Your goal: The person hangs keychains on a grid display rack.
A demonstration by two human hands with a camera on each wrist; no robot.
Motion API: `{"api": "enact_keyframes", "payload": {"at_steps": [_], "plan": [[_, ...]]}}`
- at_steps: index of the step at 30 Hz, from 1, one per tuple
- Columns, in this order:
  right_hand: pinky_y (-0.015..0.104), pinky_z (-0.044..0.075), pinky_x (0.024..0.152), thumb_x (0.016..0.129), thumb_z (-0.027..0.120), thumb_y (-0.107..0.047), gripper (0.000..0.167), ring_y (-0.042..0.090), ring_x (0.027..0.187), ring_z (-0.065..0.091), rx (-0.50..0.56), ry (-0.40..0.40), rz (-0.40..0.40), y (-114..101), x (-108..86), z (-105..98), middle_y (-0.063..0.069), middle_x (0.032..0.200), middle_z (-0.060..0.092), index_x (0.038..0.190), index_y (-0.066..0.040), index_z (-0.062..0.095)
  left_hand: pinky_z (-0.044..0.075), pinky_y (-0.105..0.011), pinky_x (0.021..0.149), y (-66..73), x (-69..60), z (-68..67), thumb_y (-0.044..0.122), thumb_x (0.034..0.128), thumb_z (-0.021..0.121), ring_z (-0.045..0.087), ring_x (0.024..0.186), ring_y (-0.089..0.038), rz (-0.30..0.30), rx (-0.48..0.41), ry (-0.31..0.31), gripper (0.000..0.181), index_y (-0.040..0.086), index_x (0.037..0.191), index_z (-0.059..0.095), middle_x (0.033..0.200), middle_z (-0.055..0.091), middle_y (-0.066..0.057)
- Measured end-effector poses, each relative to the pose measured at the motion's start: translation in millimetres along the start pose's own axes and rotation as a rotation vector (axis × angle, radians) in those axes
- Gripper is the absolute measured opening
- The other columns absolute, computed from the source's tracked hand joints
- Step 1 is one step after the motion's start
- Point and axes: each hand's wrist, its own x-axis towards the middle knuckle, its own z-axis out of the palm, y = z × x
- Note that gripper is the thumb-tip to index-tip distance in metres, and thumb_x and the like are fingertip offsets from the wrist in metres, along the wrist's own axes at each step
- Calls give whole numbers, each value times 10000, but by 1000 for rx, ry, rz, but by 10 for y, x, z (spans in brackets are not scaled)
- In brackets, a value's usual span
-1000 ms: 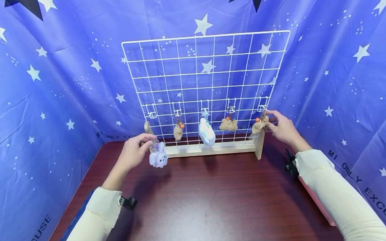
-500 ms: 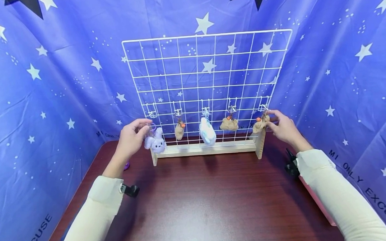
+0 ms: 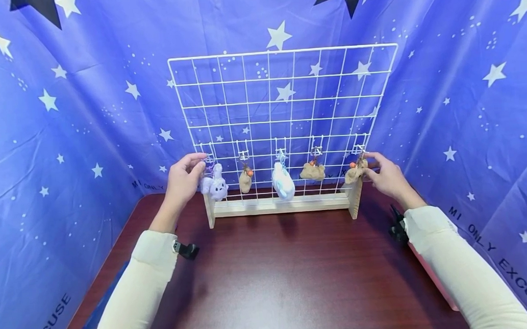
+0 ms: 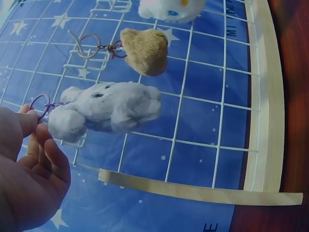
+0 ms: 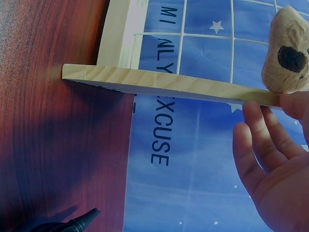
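Note:
My left hand (image 3: 183,179) pinches the purple ring (image 4: 39,105) of a lavender bunny plush keychain (image 3: 217,187) at the leftmost hook (image 3: 209,159) of a white wire grid rack (image 3: 280,101). Whether the ring sits over that hook is hidden. In the left wrist view, the bunny (image 4: 108,107) dangles before the wires. My right hand (image 3: 387,177) grips the rack's right edge near its wooden upright (image 5: 159,81), thumb beside a brown plush keychain (image 3: 355,172) with an orange ball. In the right wrist view that plush (image 5: 285,53) is partly cut off; the index finger is out of sight.
Between the hands hang a small brown plush (image 3: 245,181), a white-and-blue plush (image 3: 284,181) and another brown plush (image 3: 312,170). The rack stands on a dark red wooden table (image 3: 268,272). A blue flat object (image 3: 103,301) lies left, a pink one (image 3: 431,275) right.
My left hand has lifted the bunny keychain up from low at the rack's left end to the height of the leftmost hook. The right hand has stayed in place.

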Motion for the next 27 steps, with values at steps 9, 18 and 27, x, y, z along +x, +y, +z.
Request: {"api": "enact_keyframes", "payload": {"at_steps": [9,18,27], "plan": [[351,618,660,1059,509,-139,487,387,959,731,1,2,-1,5,-4,14,344,1307,608,1526,-56,402,468,-160,613,-75,38,26,139,1002,616,557,683,-52,-53,8,3,254,111,1229,725,949,683,-184],[292,598,628,1056,516,-143,483,379,946,736,-5,6,-8,3,-4,3,342,1290,617,1521,-59,412,513,-132,662,-88,68,5,140,986,624,605,751,-35,-70,17,17,285,104,1256,707,1080,703,-143],[289,593,629,1052,516,-138,484,367,930,731,-21,4,-13,4,3,-15,337,1296,620,1517,-53,415,468,-152,614,-130,17,-70,177,988,614,568,740,2,-73,46,21,311,115,1283,691,1098,687,-102]]}}
